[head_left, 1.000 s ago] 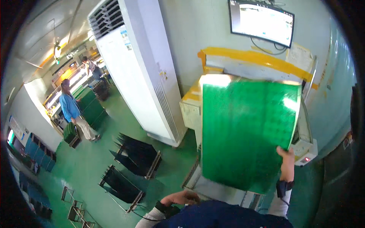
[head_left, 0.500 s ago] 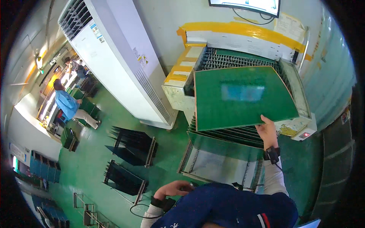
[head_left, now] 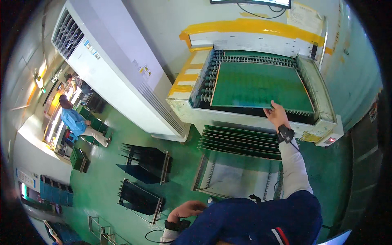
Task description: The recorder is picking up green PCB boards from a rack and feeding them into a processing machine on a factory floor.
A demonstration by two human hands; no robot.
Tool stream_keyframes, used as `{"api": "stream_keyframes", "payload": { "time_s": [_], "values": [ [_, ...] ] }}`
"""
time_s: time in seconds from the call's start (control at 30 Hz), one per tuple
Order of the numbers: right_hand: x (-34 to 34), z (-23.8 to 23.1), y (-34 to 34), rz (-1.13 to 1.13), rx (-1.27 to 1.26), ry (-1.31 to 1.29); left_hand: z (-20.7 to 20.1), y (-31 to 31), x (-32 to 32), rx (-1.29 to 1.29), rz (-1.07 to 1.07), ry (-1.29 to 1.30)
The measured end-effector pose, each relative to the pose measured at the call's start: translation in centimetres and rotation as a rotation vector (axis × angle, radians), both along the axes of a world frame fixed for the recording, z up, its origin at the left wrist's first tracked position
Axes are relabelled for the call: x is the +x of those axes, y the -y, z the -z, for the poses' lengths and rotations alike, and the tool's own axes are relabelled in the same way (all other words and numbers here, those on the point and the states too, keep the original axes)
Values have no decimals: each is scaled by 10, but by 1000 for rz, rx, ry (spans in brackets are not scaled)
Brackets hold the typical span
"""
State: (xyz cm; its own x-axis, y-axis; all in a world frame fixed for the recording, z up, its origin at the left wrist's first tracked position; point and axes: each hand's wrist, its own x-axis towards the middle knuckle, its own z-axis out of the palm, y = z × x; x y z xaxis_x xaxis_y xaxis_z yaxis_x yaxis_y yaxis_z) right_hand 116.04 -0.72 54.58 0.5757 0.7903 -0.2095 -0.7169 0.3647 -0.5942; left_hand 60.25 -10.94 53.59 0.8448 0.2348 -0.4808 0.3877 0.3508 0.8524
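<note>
Lowered since the earlier frame, from a tilt above the machine to nearly flat over its rollers: green panel (head_left: pixel 259 83), upper right of the frame; nearest, at bottom centre, left hand (head_left: pixel 188 210) bent against navy clothing (head_left: pixel 249 220), fingers partly hidden, grip impossible to tell; above, metal rack (head_left: pixel 198 173) beside upright panels (head_left: pixel 241 143) in a row; beyond, right hand (head_left: pixel 279 115) pinching the green panel's near edge; around that panel, roller machine (head_left: pixel 228 116); left of centre, dark panels (head_left: pixel 141 197) in floor racks; upper left, white louvred cabinet (head_left: pixel 118 81); far left, person in blue top (head_left: pixel 74 122).
</note>
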Motion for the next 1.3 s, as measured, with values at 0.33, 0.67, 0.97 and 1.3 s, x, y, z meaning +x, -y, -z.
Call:
{"api": "stream_keyframes", "payload": {
  "time_s": [0.33,0.67,0.97,1.3],
  "values": [
    [25,7,-16,-262,-170,48,-10,-4,14,-14,-13,-53],
    [48,27,-28,-157,-253,149,-6,-12,28,60,22,-127],
    [46,4,-18,-296,-351,217,-2,-17,35,1,26,-130],
    [8,-33,-2,-287,-370,442,5,-15,42,98,49,-84]
  ]
}}
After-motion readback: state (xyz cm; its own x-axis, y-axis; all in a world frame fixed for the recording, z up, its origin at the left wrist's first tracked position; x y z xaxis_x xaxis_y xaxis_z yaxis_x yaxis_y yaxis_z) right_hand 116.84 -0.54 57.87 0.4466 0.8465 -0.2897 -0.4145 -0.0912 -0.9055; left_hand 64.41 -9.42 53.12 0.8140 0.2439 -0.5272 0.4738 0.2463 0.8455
